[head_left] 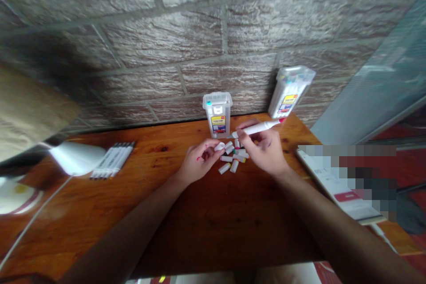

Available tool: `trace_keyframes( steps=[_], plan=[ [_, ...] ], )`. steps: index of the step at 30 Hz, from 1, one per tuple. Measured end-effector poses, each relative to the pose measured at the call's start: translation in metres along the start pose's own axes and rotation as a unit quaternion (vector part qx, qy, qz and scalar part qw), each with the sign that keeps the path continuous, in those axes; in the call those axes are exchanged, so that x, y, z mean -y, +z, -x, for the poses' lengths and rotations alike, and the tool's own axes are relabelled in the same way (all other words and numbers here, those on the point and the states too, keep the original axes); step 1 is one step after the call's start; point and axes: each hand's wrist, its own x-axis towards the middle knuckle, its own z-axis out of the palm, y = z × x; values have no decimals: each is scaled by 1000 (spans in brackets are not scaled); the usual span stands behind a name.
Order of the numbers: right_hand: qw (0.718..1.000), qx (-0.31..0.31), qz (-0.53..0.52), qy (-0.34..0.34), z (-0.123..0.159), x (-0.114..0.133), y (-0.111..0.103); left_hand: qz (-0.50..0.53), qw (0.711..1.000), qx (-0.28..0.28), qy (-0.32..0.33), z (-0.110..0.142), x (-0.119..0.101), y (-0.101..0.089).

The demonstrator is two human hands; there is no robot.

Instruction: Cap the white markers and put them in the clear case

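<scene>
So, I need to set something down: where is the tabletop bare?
Bare: the tabletop between the marker row and left hand, plus the stretch between the forearms. Crowded: around the loose caps, near the right hand.

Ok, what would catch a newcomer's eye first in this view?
Probably the white marker with a red end in the right hand, near loose caps on the wooden table. The left hand holds another cap beside them. Behind the caps stands a clear container with a yellow label.

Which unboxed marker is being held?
The red-ended white marker, in the right hand; the row of markers at left lies on the table.
</scene>
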Motion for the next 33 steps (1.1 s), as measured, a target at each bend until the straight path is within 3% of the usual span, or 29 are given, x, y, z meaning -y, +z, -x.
trace_keyframes(
  steps=[5,11,18,23,27,33],
  plan=[
    [997,61,2,-49,3,1,1,-2,1000,14,1,-1,-3,-2],
    [996,87,10,-18,5,2,3,-17,1000,9,6,-2,-4,-4],
    [995,-24,-56,77,-1,-3,2,-47,998,29,-3,1,4,-2],
    [982,-34,-114,144,-4,-2,4,-48,999,-10,3,-1,8,-2],
    [966,-60,-157,197,-9,-4,4,-47,998,-49,-10,-4,11,-3],
    [927,-110,-232,275,-16,-12,4,-22,999,-47,-13,-4,11,-2]
  ],
)
